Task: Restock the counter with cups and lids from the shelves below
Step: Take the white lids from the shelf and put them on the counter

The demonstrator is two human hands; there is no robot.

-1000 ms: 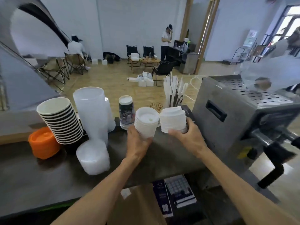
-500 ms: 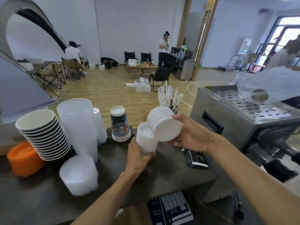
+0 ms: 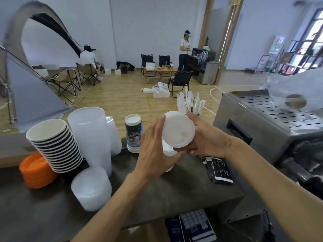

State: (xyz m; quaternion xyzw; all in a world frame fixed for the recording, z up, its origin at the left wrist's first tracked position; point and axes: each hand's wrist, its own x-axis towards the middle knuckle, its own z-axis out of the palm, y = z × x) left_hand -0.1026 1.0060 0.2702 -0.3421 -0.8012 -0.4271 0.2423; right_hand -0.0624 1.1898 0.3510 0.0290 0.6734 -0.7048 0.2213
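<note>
Counter (image 3: 183, 194) of dark grey stone across the lower view, laden from the left. One stack of orange plastic lids (image 3: 35, 169) at the far left edge. Just beside it, one leaning stack of black-walled paper cups with white insides (image 3: 54, 145), about a dozen rims showing. Next, one tall upright stack of frosted clear plastic cups (image 3: 90, 135), with a second, narrower clear stack (image 3: 113, 137) just behind it. Below those, one low pile of translucent dome lids (image 3: 91, 187), blurred, count not readable. Further right, one short stack of printed paper cups in blue and white (image 3: 133, 133), upright.

Left hand (image 3: 153, 154) raised over the counter's middle, fingers straight and together, pressed flat against the left edge of a stack of white plastic lids (image 3: 178, 131). Right hand (image 3: 206, 137) on the other side, fingers curled round the same stack, thumb on its upper rim. Stack held above the counter, tilted so its round flat face points toward the camera; number of lids in it not countable. Behind the left hand, a second stack of white lids (image 3: 168, 151) mostly hidden, standing on the counter.

Behind the hands, one bunch of white paper-wrapped straws (image 3: 189, 102). Right of the wrist, a few black paper sleeves (image 3: 218, 170) lying flat. At far right, one brushed-steel machine (image 3: 258, 123).
</note>
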